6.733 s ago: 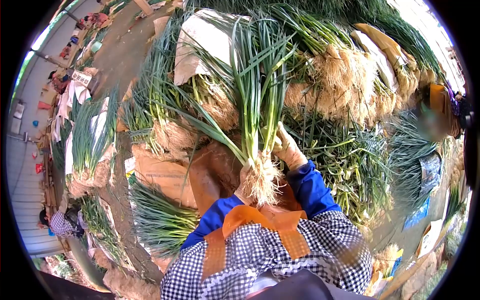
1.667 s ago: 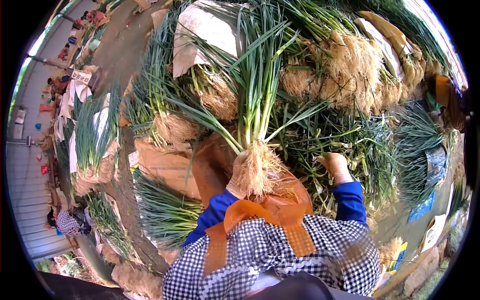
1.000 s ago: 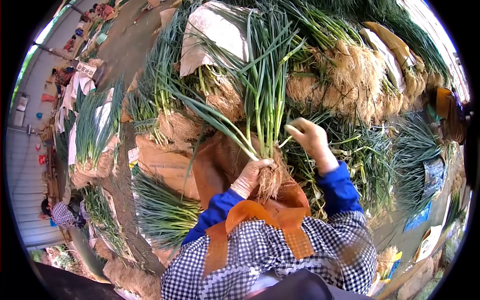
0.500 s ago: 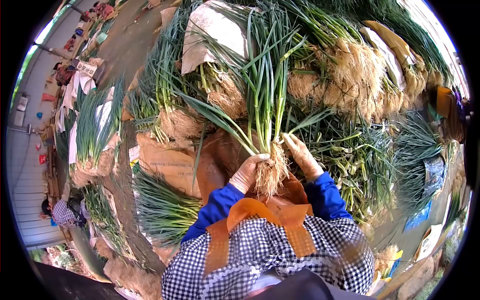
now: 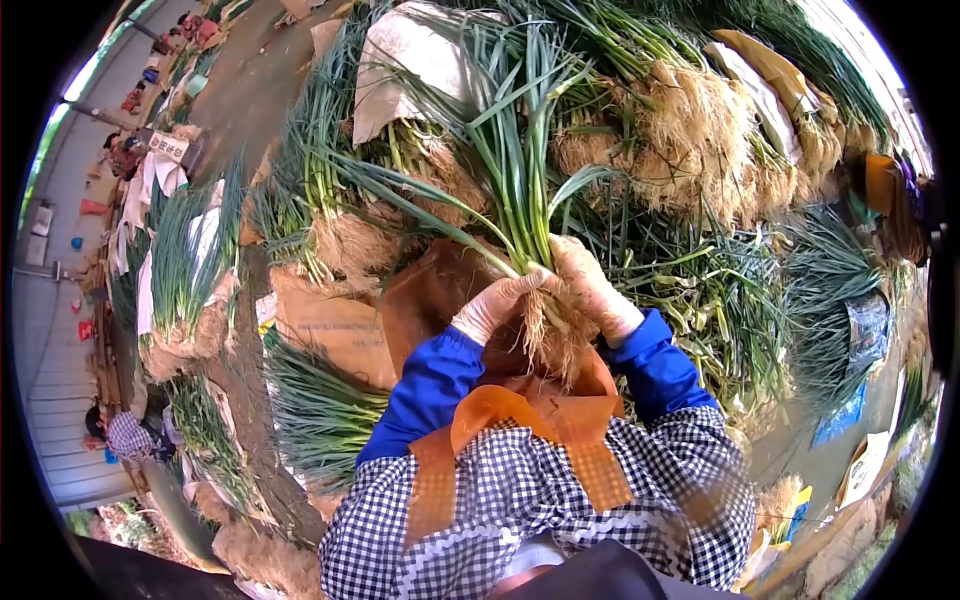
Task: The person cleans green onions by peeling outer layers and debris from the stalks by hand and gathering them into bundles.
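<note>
A bunch of long green onions [image 5: 520, 180] stands upright over my lap, leaves up and pale roots hanging down. My left hand [image 5: 502, 303] is closed round its base from the left. On the right side of the same stems, my right hand [image 5: 588, 285] is closed against the base, just above the roots. The two hands nearly touch. Beneath them lies an orange-brown apron [image 5: 425, 295] over my legs. Loose green leaves and trimmings [image 5: 700, 300] lie in a heap right of my right hand.
Large root-ended bundles [image 5: 700, 135] lie ahead and to the right. A white sack [image 5: 410, 70] partly covers others. Left are a tan sack [image 5: 335, 330], a green pile [image 5: 325, 410] and more bundles [image 5: 190, 290]. A person [image 5: 130, 436] is at the far left.
My right hand went out to the leaf heap on the right, came back, and now grips the bunch's base beside my left hand. The bunch leans slightly more to the left.
</note>
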A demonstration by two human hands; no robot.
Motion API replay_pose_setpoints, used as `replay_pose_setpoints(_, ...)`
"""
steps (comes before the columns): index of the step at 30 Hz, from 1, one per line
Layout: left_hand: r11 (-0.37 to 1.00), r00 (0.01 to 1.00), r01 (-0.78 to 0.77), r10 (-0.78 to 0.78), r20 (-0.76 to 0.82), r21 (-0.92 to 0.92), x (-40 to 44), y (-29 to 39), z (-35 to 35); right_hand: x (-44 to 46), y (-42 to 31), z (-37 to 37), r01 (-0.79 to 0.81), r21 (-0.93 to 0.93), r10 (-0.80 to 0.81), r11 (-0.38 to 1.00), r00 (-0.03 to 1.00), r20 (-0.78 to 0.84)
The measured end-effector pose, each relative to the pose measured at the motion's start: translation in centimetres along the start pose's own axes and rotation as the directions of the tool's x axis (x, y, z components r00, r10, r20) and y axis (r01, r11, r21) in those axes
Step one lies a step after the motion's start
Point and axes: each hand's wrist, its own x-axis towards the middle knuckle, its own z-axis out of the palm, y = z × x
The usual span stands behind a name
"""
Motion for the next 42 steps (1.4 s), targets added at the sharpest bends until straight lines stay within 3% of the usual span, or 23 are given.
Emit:
replay_pose_setpoints(2, 0.972, 0.99, -0.008, 0.041, 0.133, -0.237, 0.8, -0.6, 0.8, 0.5, 0.5, -0.6, 0.225, -0.303, -0.261, 0.926, 0.962, -0.084)
replay_pose_setpoints(4, 0.943, 0.983, -0.07, 0.009, -0.186, -0.326, 1.1, -1.5, 2.9, -0.6, 0.0, -2.4, 0.269, -0.48, -0.303, 0.835, 0.953, 0.007)
replay_pose_setpoints(5, 0.946, 0.99, -0.056, 0.01, -0.143, -0.32, 1.2, -2.1, 1.9, -1.3, 0.5, -2.9, 0.103, -0.067, -0.099, 0.992, 0.993, 0.065)
replay_pose_setpoints(6, 0.948, 0.995, -0.044, 0.012, -0.102, -0.315, 1.2, -2.6, 0.8, -2.1, 1.2, -3.5, -0.128, 0.34, 0.061, 0.932, 0.978, 0.201)
replay_pose_setpoints(7, 0.932, 0.996, -0.042, 0.01, -0.09, -0.361, 1.5, -1.1, 1.8, -2.7, 2.2, -3.7, 0.046, 0.357, -0.087, 0.933, 0.991, 0.101)
replay_pose_setpoints(8, 0.93, 0.993, -0.032, -0.011, -0.116, -0.366, 0.6, 0.4, 2.9, -4.5, 2.3, -3.7, -0.343, 0.61, 0.16, 0.714, 0.929, 0.334)
replay_pose_setpoints(10, 0.905, 0.995, -0.028, -0.014, -0.095, -0.425, -0.2, 1.6, 3.5, -6.9, 0.2, -5.4, -0.486, 0.509, 0.139, 0.71, 0.806, 0.575)
replay_pose_setpoints(11, 0.869, 0.999, 0.032, -0.012, 0.044, -0.493, -0.3, 1.9, 3.0, -7.7, -0.6, -5.3, -0.485, 0.519, 0.192, 0.704, 0.833, 0.518)
replay_pose_setpoints(14, 0.957, 0.991, 0.129, -0.132, 0.009, -0.26, -2.2, 2.4, 2.3, -8.7, -1.9, -7.6, -0.425, 0.419, 0.206, 0.802, 0.857, 0.473)
replay_pose_setpoints(15, 0.984, 0.999, -0.002, 0.01, 0.046, -0.178, -2.0, 2.1, 2.9, -9.1, -1.4, -7.8, -0.365, 0.414, 0.169, 0.834, 0.883, 0.439)
replay_pose_setpoints(21, 0.969, 0.987, -0.084, 0.048, -0.155, -0.234, -3.7, 3.3, 7.5, -10.1, -2.5, -10.6, -0.334, 0.448, 0.148, 0.83, 0.904, 0.4)
replay_pose_setpoints(24, 0.899, 0.999, -0.034, 0.031, -0.015, -0.436, -4.6, 4.5, 8.3, -11.2, -1.5, -11.3, -0.379, 0.505, 0.184, 0.775, 0.901, 0.393)
replay_pose_setpoints(25, 0.907, 0.984, -0.15, 0.175, 0.03, -0.392, -4.6, 4.5, 7.6, -11.4, -1.3, -11.9, -0.342, 0.476, 0.169, 0.81, 0.914, 0.37)
replay_pose_setpoints(26, 0.897, 0.973, -0.206, 0.232, 0.02, -0.391, -5.1, 4.7, 7.1, -12.3, 0.5, -12.0, -0.273, 0.578, 0.13, 0.769, 0.952, 0.277)
replay_pose_setpoints(28, 0.874, 0.949, -0.294, 0.316, -0.008, -0.387, -6.0, 6.7, 6.4, -14.5, 5.3, -12.9, -0.273, 0.62, 0.372, 0.735, 0.927, -0.034)
replay_pose_setpoints(30, 0.857, 0.925, -0.361, 0.379, -0.025, -0.367, -7.2, 8.6, 6.6, -14.7, 5.8, -14.0, -0.382, 0.431, 0.448, 0.818, 0.892, -0.059)
replay_pose_setpoints(31, 0.852, 0.914, -0.391, 0.404, -0.037, -0.347, -7.7, 9.5, 6.7, -14.4, 5.3, -13.6, -0.402, -0.302, 0.392, 0.864, 0.915, -0.098)
replay_pose_setpoints(33, 0.839, 0.887, -0.45, 0.459, -0.046, -0.306, -8.4, 11.1, 7.2, -12.3, 6.1, -11.8, -0.229, -0.709, 0.169, 0.667, 0.973, -0.155)
replay_pose_setpoints(36, 0.81, 0.843, -0.533, 0.534, -0.067, -0.246, -9.5, 12.8, 7.7, -4.4, -1.4, -9.7, 0.093, 0.04, -0.074, 0.995, 0.935, -0.346)
replay_pose_setpoints(37, 0.799, 0.828, -0.557, 0.556, -0.077, -0.225, -9.9, 13.2, 7.7, -2.6, -5.9, -9.7, 0.166, 0.268, -0.075, 0.949, 0.945, -0.32)
replay_pose_setpoints(40, 0.759, 0.774, -0.633, 0.624, -0.107, -0.155, -11.3, 14.8, 8.0, 2.5, -12.5, -6.5, 0.514, 0.255, -0.368, 0.819, 0.811, -0.454)
replay_pose_setpoints(41, 0.742, 0.753, -0.658, 0.647, -0.121, -0.125, -12.1, 15.4, 8.0, 3.1, -13.3, -4.6, 0.513, 0.524, -0.397, 0.68, 0.858, -0.325)
replay_pose_setpoints(42, 0.726, 0.73, -0.682, 0.669, -0.136, -0.091, -13.0, 16.3, 8.1, 3.5, -13.8, -3.9, 0.546, 0.509, -0.604, 0.666, 0.794, -0.061)
